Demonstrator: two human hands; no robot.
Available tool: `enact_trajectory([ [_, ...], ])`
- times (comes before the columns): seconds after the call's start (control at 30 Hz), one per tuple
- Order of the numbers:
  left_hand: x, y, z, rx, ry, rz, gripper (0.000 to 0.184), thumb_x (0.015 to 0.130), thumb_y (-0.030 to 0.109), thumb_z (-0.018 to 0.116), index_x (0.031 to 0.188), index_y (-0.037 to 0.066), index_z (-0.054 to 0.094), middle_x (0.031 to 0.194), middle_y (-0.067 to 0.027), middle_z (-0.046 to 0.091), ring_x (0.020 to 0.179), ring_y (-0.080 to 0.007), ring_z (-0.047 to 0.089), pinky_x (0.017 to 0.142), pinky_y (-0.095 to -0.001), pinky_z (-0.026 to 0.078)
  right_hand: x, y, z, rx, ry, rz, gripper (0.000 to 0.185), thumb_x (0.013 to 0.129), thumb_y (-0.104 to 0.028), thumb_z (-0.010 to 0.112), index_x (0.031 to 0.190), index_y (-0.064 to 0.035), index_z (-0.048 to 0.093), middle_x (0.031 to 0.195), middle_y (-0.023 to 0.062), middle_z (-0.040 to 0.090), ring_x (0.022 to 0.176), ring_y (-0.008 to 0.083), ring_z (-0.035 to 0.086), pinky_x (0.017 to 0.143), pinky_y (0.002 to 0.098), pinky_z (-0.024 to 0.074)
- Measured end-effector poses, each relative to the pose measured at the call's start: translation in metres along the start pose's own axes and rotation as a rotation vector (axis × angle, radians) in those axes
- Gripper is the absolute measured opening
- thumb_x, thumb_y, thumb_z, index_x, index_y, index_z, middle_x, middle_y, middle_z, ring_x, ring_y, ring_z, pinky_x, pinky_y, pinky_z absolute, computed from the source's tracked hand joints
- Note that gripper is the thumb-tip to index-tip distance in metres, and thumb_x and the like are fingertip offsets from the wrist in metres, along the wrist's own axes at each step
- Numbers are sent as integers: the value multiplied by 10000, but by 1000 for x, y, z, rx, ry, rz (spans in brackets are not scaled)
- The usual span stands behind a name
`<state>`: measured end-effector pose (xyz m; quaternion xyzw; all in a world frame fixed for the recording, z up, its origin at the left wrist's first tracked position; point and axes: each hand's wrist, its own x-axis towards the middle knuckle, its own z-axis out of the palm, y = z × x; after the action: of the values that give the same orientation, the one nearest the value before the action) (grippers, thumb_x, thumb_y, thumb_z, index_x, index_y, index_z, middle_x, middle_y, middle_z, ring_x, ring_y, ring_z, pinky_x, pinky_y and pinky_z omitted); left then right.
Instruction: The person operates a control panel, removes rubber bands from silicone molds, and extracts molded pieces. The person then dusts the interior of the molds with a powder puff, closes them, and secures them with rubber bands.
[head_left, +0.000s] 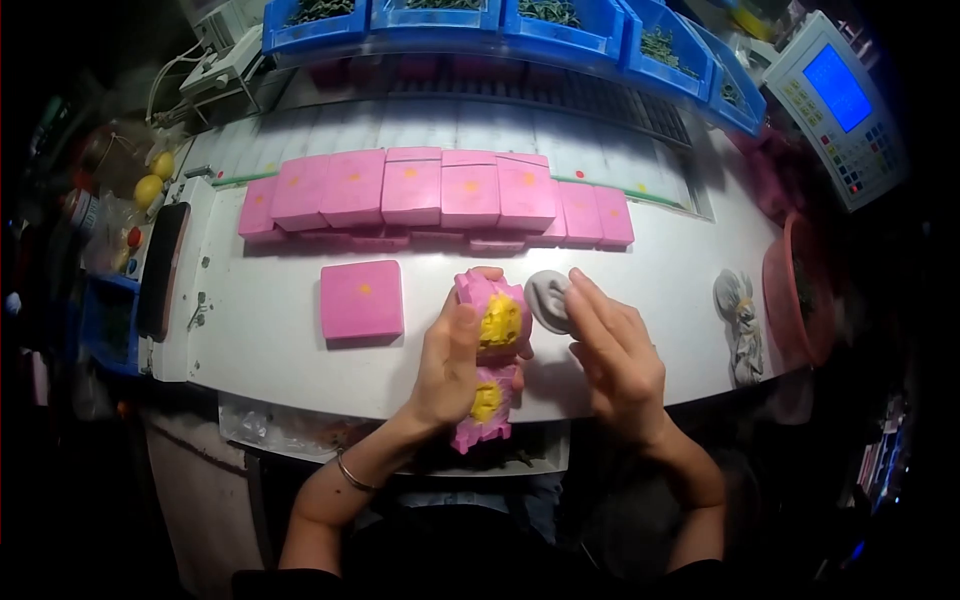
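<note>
Near the front edge of the white table, my left hand is wrapped round a pink mould with yellow inner faces. Its two parts lie one above the other, the lower one hanging past the table edge. To the right, my right hand has its fingers pressed together on a round grey pad, close beside the mould but apart from it. A closed pink block with a small yellow mark lies to the left of my hands.
Several pink blocks stand in a row behind. Blue bins line the back. A keypad device is at the upper right, a red bowl and grey bundle at right. A dark phone-like object lies left.
</note>
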<state>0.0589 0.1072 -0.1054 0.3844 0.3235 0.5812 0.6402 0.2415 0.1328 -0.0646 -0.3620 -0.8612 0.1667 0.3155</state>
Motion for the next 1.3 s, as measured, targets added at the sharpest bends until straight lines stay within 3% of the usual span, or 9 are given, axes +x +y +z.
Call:
enact_trajectory([
  [0.23, 3, 1, 0, 102, 10, -9, 493, 992, 434, 296, 1314, 61, 295, 833, -116, 577, 609, -122, 579, 548, -231, 488, 10, 2, 2, -33, -205, -45, 626, 653, 101, 574, 1267, 6, 503, 1337, 165, 478, 1036, 305, 535, 875, 360, 439],
  [0.3, 4, 5, -1, 34, 7, -39, 487, 996, 421, 298, 1316, 54, 293, 835, -111, 577, 623, -117, 579, 544, -230, 484, 13, 1, -2, 18, -60, 56, 664, 628, 116, 556, 1278, -7, 498, 1348, 154, 472, 1027, 309, 537, 888, 369, 435],
  [0.57, 6, 6, 3, 60, 8, -64, 480, 1000, 395, 315, 1326, 43, 284, 811, -90, 566, 591, -115, 565, 536, -230, 479, 11, -1, 7, 20, -152, 32, 668, 620, 133, 544, 1270, -17, 516, 1341, 170, 475, 1023, 318, 537, 896, 369, 442],
  [0.77, 10, 4, 10, 121, 92, -35, 461, 1007, 389, 280, 1327, 56, 286, 860, -100, 558, 605, -124, 569, 524, -238, 476, 7, -1, 14, -82, -53, -37, 667, 631, 133, 560, 1278, -22, 513, 1329, 160, 492, 1010, 335, 535, 890, 367, 448],
  [0.83, 8, 4, 8, 49, 51, -68, 462, 1008, 390, 273, 1329, 58, 285, 859, -96, 553, 629, -126, 571, 527, -242, 480, 9, -3, 4, 37, -130, 81, 662, 630, 128, 566, 1273, -20, 516, 1330, 162, 490, 1009, 331, 535, 892, 368, 445],
  [1.1, 8, 3, 10, 67, 61, -102, 476, 1008, 417, 178, 1311, 71, 301, 816, -125, 576, 600, -161, 594, 552, -265, 507, 7, -3, 10, 5, -138, 38, 584, 677, 115, 549, 1249, 0, 526, 1309, 160, 510, 1005, 331, 544, 900, 376, 449],
  [1.17, 9, 5, 8, 39, 73, -139, 474, 1011, 407, 175, 1309, 65, 309, 845, -122, 578, 619, -159, 599, 556, -261, 511, 10, -6, 7, 40, -16, 115, 557, 678, 97, 558, 1227, 4, 543, 1293, 158, 523, 989, 318, 555, 893, 377, 449],
  [1.23, 12, -1, 6, 11, 82, -177, 471, 1013, 397, 173, 1307, 58, 317, 875, -118, 580, 638, -157, 605, 560, -258, 515, 8, -4, 21, -55, -13, -19, 551, 676, 88, 570, 1221, 3, 549, 1291, 156, 525, 983, 308, 559, 885, 371, 451],
  [1.3, 19, -11, 6, 331, 176, 166, 444, 1020, 343, 213, 1330, 41, 311, 934, -126, 564, 803, -150, 574, 699, -267, 495, 10, -6, 21, -115, -49, -111, 541, 670, 54, 609, 1206, -6, 565, 1280, 154, 535, 975, 288, 565, 859, 359, 456],
])
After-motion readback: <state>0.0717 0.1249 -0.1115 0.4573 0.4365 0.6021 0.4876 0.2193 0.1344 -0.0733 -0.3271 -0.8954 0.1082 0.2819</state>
